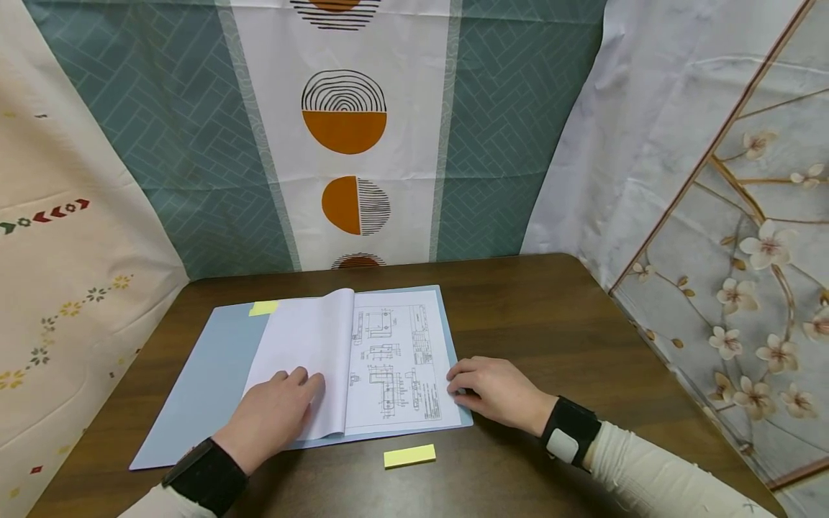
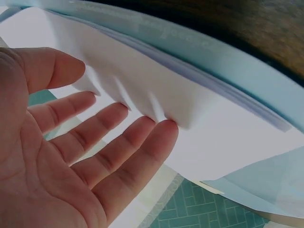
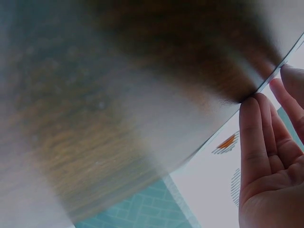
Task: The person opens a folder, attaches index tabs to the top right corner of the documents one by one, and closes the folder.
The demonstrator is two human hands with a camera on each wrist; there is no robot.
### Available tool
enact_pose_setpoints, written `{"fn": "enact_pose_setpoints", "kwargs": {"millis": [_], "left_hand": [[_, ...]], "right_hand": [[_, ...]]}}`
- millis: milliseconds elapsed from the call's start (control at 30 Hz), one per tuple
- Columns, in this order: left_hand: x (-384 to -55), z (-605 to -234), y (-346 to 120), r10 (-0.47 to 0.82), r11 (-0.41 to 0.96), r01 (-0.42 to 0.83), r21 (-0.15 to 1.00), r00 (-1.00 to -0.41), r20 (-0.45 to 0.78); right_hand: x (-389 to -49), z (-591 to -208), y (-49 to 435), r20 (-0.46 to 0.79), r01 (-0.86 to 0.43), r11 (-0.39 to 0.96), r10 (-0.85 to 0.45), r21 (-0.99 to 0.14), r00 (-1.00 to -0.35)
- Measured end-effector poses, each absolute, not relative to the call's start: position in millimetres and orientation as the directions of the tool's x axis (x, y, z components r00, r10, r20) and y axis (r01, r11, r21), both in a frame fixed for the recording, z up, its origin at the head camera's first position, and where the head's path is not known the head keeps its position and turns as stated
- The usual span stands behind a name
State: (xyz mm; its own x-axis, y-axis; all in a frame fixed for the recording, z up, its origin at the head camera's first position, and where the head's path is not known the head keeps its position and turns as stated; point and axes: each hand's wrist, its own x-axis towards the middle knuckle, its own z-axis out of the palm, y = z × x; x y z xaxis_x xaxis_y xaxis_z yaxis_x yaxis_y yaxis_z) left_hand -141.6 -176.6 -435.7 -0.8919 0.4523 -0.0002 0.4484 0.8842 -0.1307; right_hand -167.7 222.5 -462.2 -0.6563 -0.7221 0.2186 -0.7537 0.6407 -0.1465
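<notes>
A light blue folder point(image 1: 201, 381) lies spread on the table with papers inside. Its right side shows a sheet with technical drawings point(image 1: 398, 360). White pages point(image 1: 301, 334) are turned over to the left and bulge along the fold. My left hand point(image 1: 275, 414) rests on those turned pages, and in the left wrist view its fingertips point(image 2: 164, 130) press small creases into the paper. Beside the folder's right edge, my right hand point(image 1: 495, 388) lies with loosely bent fingers, fingertips at the edge. The right wrist view shows its fingertips point(image 3: 249, 102) against the table top.
A yellow sticky note point(image 1: 263, 308) sticks out at the top of the folder. In front of the folder lies a narrow yellow sticky-note pad point(image 1: 409, 456). Patterned cloth point(image 1: 369, 158) hangs behind the brown wooden table point(image 1: 550, 324) and along both sides.
</notes>
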Motion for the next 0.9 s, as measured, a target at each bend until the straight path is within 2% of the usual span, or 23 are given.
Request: {"fn": "enact_pose_setpoints", "kwargs": {"millis": [267,567,733,900], "left_hand": [[-144.4,-428.7,-162.8,0.449,0.887,0.429,-0.171,-0.887,0.103],[-138.8,-415.8,-128.9,0.562,0.826,0.540,-0.160,-0.780,0.273],[-131.3,-419.0,-114.2,0.629,0.772,0.623,-0.126,-0.723,0.284],[-126.3,-421.6,-107.9,0.639,0.761,0.641,-0.095,-0.717,0.278]], "right_hand": [[-167.6,-461.7,222.1,0.218,-0.753,0.641,-0.721,-0.152,-0.658],[-166.7,-461.6,221.4,0.213,-0.747,0.648,-0.716,-0.152,-0.664],[-167.3,-461.6,221.5,0.216,-0.748,0.647,-0.717,-0.149,-0.663],[-167.1,-461.5,221.2,0.216,-0.748,0.646,-0.717,-0.151,-0.663]]}}
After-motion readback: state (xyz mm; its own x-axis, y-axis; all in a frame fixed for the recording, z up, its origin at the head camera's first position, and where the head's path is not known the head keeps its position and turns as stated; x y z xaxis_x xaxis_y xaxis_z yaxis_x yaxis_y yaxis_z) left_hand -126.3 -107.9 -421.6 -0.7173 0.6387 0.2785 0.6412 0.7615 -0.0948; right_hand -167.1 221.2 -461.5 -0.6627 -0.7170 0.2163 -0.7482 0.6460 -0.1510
